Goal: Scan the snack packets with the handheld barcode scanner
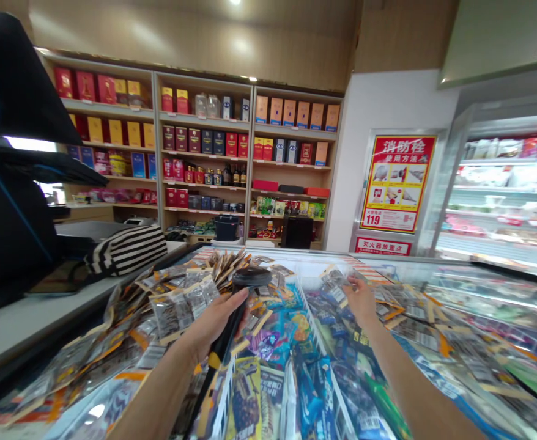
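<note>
My left hand [214, 322] is wrapped round the handle of a black barcode scanner [252, 277], whose head points away from me; its cable hangs below. My right hand [360, 299] pinches the edge of a small clear snack packet [334, 286] that carries a printed label. Both hands are above a glass-topped chest freezer. A big heap of similar packets [177, 308] lies on the left, beside and below my left hand. More packets [415, 305] are spread over the glass to the right of my right hand.
Under the hands, wire dividers [312, 315] split the freezer's wrapped ice creams [268, 345]. A striped bag [128, 249] rests on the counter at left, near a black monitor [11, 140]. Shelves of boxed bottles [207, 140] line the back wall; a lit display fridge [502, 195] stands right.
</note>
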A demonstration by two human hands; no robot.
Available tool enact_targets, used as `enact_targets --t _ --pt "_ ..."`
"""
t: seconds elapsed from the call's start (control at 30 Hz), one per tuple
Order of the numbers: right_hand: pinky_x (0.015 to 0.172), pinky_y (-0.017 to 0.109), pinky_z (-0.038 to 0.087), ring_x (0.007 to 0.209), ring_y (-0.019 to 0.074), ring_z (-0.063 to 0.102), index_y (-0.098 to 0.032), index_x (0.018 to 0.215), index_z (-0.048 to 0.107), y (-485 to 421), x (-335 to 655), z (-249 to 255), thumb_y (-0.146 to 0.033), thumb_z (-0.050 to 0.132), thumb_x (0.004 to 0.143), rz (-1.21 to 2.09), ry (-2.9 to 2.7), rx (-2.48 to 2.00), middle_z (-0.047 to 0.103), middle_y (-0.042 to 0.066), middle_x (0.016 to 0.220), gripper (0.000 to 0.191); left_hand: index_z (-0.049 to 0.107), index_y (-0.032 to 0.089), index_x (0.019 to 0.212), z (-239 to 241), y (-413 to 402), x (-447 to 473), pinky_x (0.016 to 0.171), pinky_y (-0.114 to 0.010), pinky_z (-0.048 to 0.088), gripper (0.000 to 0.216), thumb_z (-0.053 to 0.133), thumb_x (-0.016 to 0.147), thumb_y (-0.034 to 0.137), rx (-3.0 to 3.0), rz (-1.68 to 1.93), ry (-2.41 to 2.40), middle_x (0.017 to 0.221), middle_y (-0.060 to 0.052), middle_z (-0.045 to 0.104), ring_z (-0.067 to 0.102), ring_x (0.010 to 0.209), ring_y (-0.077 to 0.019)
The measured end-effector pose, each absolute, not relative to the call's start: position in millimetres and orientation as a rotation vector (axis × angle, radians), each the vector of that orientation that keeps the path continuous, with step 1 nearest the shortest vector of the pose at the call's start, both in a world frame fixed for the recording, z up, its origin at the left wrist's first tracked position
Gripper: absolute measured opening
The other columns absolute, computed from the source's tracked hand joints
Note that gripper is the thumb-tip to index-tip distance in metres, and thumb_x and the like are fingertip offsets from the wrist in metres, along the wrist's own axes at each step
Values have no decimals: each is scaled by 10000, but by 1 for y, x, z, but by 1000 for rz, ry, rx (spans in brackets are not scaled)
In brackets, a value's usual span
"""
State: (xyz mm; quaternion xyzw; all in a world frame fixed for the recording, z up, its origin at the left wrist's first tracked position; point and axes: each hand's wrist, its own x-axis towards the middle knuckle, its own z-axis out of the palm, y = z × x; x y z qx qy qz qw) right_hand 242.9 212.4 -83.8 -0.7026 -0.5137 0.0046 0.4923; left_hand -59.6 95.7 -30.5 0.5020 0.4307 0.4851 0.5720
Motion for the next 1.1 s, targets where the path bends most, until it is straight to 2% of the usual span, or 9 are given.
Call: enact_targets --t 0.27,0.4,0.5,0.6,0.67,0.8,0.9,1.0,1.1 --pt "634 374 369 818 271 517 -211 934 558 195 307 -75 -275 407 649 -233 -1127 -2178 591 118 853 329 457 164 745 -29 100 -70 365 -162 328 323 508 625 459 1053 1172 1044 513 39 477 421 389 -51" --pt "689 432 341 933 317 436 -200 924 567 191 305 -73 -280 427 639 -450 -1038 -2174 541 126 967 327 455 161 701 -33 103 -79 374 -166 340 323 490 634 474 1089 1180 1002 514 38 473 428 400 -54" --pt "735 415 329 945 288 431 -178 920 564 197 274 -70 -302 406 671 -506 -1260 -2005 543 114 962 319 453 155 679 -34 103 -82 367 -169 340 326 491 633 475 1097 1183 1026 510 32 479 432 397 -59" --pt "770 337 333 883 215 481 -135 907 564 201 218 -72 -287 371 713 -294 -1651 -1775 578 104 903 313 469 152 715 -33 102 -81 355 -167 335 319 492 639 462 1081 1211 1010 503 31 477 426 390 -59" --pt "794 330 320 903 204 471 -148 936 548 195 172 -74 -310 374 723 -198 -1847 -1605 573 91 940 320 476 154 743 -29 101 -81 350 -162 332 307 489 650 446 1050 1253 968 498 35 469 417 387 -56" --pt "871 408 229 1085 236 319 -238 1089 439 152 80 -78 -456 417 685 -166 -2238 -1112 419 63 1176 460 490 146 767 -16 93 -89 370 -158 355 282 472 678 413 979 1315 856 520 24 479 428 407 -53" --pt "892 464 163 1139 254 221 -302 1103 400 106 27 -81 -572 437 603 -158 -2471 -674 317 23 1254 570 501 140 779 -1 82 -102 374 -167 369 282 449 696 404 965 1287 767 534 17 481 426 407 -55" --pt "875 477 183 1109 245 259 -335 1115 362 74 -2 -88 -623 402 584 -108 -2586 -432 365 17 1212 605 508 138 810 13 70 -115 380 -178 376 282 441 704 390 1020 1291 731 548 7 488 433 419 -64" --pt "844 484 224 1087 245 282 -336 1142 314 70 -8 -92 -626 368 606 -51 -2652 -413 404 13 1178 612 511 130 826 19 65 -124 405 -187 389 286 435 711 381 1070 1312 736 565 -2 495 436 434 -67"
